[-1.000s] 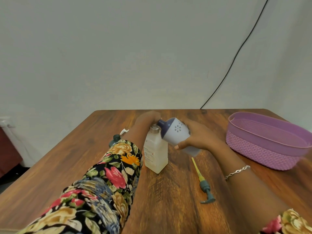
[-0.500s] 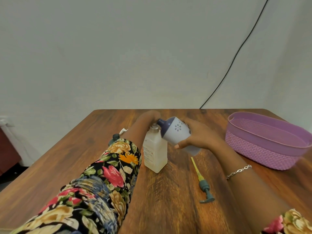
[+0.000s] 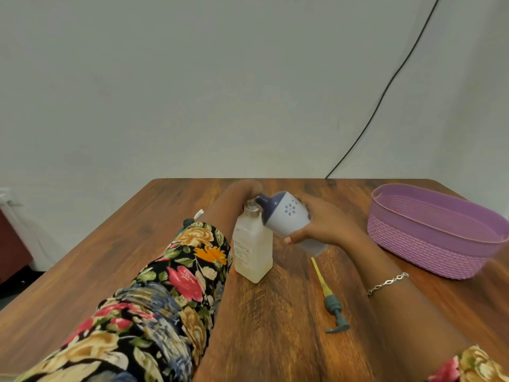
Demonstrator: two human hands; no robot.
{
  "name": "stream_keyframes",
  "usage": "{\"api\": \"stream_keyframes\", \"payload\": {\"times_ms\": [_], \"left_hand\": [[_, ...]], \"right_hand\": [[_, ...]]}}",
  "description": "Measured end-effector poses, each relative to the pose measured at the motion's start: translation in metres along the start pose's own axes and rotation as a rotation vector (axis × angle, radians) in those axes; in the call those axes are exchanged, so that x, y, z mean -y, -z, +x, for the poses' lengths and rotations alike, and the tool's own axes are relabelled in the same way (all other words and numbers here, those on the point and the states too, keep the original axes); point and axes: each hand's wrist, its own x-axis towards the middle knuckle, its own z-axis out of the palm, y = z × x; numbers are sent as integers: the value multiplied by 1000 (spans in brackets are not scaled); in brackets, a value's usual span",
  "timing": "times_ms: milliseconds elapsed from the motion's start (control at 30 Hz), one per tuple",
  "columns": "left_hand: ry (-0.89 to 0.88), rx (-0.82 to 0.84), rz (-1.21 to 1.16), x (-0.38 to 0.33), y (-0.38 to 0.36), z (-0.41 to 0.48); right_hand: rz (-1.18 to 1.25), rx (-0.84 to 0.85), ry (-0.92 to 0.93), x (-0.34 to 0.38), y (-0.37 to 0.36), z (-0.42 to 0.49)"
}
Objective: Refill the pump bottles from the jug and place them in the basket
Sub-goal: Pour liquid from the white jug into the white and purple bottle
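Nearest thing is the pump head (image 3: 332, 304), unscrewed and lying flat on the counter (image 3: 275, 348) in front and a bit right of the bottle (image 3: 252, 249), with its yellow tube pointing back toward it. So the bottle stands upright with its mouth open. It's pale and cloudy, and I can't read the fill level.

The right hand (image 3: 327, 227) is wrapped round the body of the jug (image 3: 289, 216), thumb underneath and fingers over the far side. The jug is tipped so the dark spout sits right at the bottle's mouth, coming in from the bottle's right. Looks like mid-pour to me, though I can't see a stream. The left hand (image 3: 245, 188) reaches in behind the bottle's neck. It's blurry and half hidden, so I can't tell if it's gripping or just resting there.

Tips for this bit, imo:
- **Pour slowly:** the mouth is narrow, so hold the spout just over the opening. A fast pour will glug and run down the label.
- **Steady the bottle:** it looks light, so hold the neck or the spout will nudge it over.
- **Stop short of the brim:** the pump tube goes back in and pushes liquid up.

Left of the bottle, behind the floral sleeve (image 3: 176, 285), a dark cap (image 3: 188, 223) with a white nozzle pokes out. It's probably another pump bottle, mostly hidden. The basket (image 3: 435, 244) sits well to the bottle's right, and I see no bottle in it yet.
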Motion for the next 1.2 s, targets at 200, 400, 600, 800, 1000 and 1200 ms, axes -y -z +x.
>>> {"api": "stream_keyframes", "payload": {"times_ms": [200,400,600,800,1000,1200], "left_hand": [[-79,-55,86,-1,1,-7],[-64,79,-117,-5,2,-8],[-90,-22,158,-4,-1,-7],[-115,-13,10,-3,1,-11],[-115,11,-74,-7,-2,-13],[-59,-52,-14,-3,-7,-11]], "right_hand": [[50,2,-20,0,-3,0],[37,-16,3,-3,3,1],[50,-4,-19,-6,-5,2],[86,-11,-17,-5,-2,2],[59,-5,1,-6,2,-2],[115,12,-13,-8,-7,-3]]}}
